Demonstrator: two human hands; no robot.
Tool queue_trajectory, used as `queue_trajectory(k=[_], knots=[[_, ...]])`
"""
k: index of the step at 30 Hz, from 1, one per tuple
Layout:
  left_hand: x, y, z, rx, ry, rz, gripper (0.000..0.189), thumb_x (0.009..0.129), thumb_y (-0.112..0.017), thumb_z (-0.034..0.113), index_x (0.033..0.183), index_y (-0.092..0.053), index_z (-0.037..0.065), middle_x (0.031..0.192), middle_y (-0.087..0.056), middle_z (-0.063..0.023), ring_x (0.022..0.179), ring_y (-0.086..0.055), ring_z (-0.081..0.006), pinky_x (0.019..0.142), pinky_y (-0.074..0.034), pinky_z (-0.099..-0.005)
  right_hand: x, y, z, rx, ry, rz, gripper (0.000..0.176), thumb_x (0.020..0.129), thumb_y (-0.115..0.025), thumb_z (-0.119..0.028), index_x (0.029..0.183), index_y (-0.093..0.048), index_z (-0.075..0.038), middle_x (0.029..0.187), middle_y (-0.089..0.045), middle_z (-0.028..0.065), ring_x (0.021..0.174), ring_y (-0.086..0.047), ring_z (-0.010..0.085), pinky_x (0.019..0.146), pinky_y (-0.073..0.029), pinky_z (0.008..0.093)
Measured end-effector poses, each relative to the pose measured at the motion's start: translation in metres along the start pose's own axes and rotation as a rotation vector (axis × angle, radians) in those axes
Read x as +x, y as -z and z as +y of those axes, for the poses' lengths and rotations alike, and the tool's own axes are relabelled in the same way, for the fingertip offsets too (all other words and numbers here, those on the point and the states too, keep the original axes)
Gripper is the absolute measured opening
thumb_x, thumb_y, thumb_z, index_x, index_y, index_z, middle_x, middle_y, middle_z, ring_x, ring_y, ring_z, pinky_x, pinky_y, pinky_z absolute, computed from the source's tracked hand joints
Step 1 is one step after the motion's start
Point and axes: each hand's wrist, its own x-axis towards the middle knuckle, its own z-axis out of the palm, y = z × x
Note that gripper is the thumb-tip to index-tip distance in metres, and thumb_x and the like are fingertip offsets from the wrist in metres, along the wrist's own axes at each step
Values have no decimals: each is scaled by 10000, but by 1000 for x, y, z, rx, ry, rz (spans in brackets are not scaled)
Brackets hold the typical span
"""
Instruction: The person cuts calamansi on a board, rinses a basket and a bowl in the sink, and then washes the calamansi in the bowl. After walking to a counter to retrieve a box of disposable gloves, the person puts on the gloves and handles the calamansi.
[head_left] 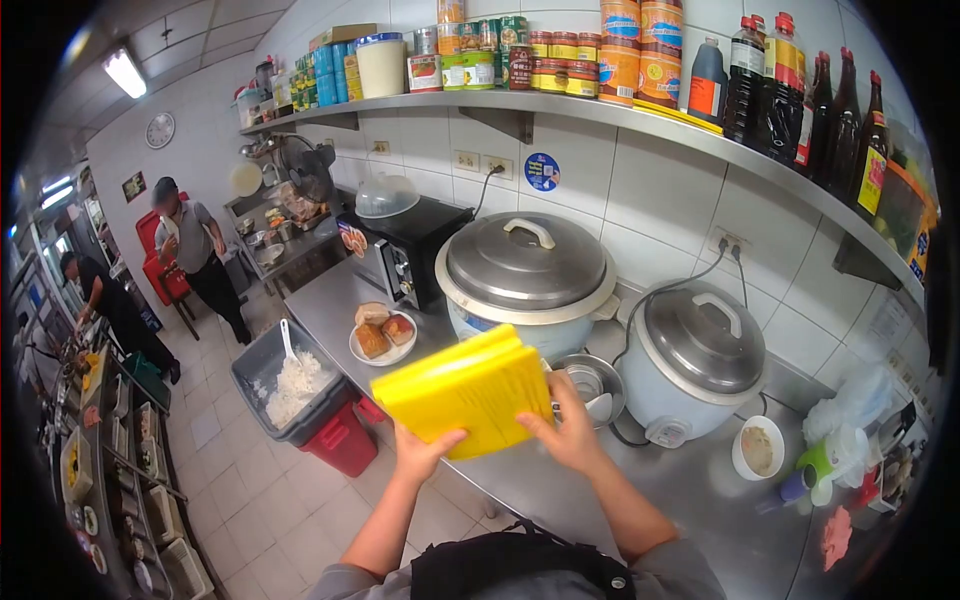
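Note:
A thick, flat yellow packet [465, 395] with a glossy surface and faint printing is held up in front of me over the counter's edge. My left hand [424, 452] grips its lower left corner, thumb on the near face. At the lower right side, my right hand [570, 428] holds it the same way. What is inside the packet cannot be made out. Just behind it are metal bowls [607, 372] and a white plate [397, 350] with several browned, block-shaped pieces of food [374, 338].
Two lidded rice cookers [528, 270] [690, 365] stand along the wall beside a black oven [395, 245]. A grey tub of rice [300, 388] sits on a red bin [342, 440]. A bowl [758, 448] is at right. The shelf [560, 104] overhead holds cans and bottles. Two people [187, 240] [115, 305] stand at left.

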Motion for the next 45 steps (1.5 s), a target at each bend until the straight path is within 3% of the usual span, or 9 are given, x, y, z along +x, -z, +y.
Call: queue_trajectory(k=[3,8,15,22,30,35,37,41,45], knots=[[8,2,-29,-222,196,55,892,829,-790,221,1508,-225,100,1416,-462,-120,1304,-464,-267,1082,-382,-411,2,-16,-26,-138,67,54,471,821,-746,-129,1248,-582,-14,1011,-518,114,922,-536,263,836,-446,358],[18,-31,-44,-851,278,97,765,928,-604,473,1551,-176,362,1505,-362,-66,1380,-349,-295,1131,-282,-509,-2,-56,-58,-413,262,72,540,723,-789,-108,1242,-641,-108,948,-509,84,840,-526,261,732,-460,374],[45,-34,-61,-1249,265,53,615,976,-434,555,1527,-291,321,1486,-396,-37,1310,-420,-260,1096,-332,-509,-5,-68,-69,-484,238,79,669,664,-797,-100,1304,-602,-110,1066,-552,82,957,-554,286,811,-479,386],[44,-17,-33,-677,246,-90,818,955,-573,457,1576,-90,234,1618,-197,-63,1446,-275,-290,1153,-276,-493,38,-23,-52,-482,307,-14,634,749,-674,-39,1365,-545,-110,1295,-626,96,1140,-632,257,935,-533,380],[-7,28,-7,-551,298,-64,1123,794,-767,484,1582,-17,204,1587,-226,-188,1370,-391,-342,1089,-364,-439,311,93,-50,-1156,1030,558,368,817,-580,-73,1171,-662,-129,1096,-696,115,1012,-665,286,874,-520,396],[-76,68,-23,-474,346,114,980,863,-714,400,1576,-78,181,1548,-305,-188,1305,-466,-315,1041,-415,-405,410,154,-24,-1405,602,340,322,798,-674,-184,1117,-676,-142,1097,-701,92,1034,-662,226,827,-502,438],[-92,78,-12,-457,319,178,918,888,-687,385,1572,-119,155,1524,-352,-191,1290,-483,-312,1039,-416,-403,416,168,-27,-1398,129,-22,543,800,-716,-468,1239,-641,-158,1217,-662,129,1160,-613,276,959,-458,494],[-115,96,8,-379,376,238,860,941,-641,380,1576,-110,147,1572,-274,-198,1401,-349,-380,1152,-258,-492,444,201,4,-1079,190,102,833,830,-576,-698,1340,-557,-40,1260,-625,222,1229,-561,344,1029,-427,440],[-129,109,10,-362,364,271,821,948,-634,353,1570,-145,133,1558,-287,-209,1385,-370,-369,1145,-277,-480,395,267,-63,-1122,-383,354,729,847,-600,-648,1226,-642,-27,1196,-672,176,1109,-642,332,936,-498,445]])
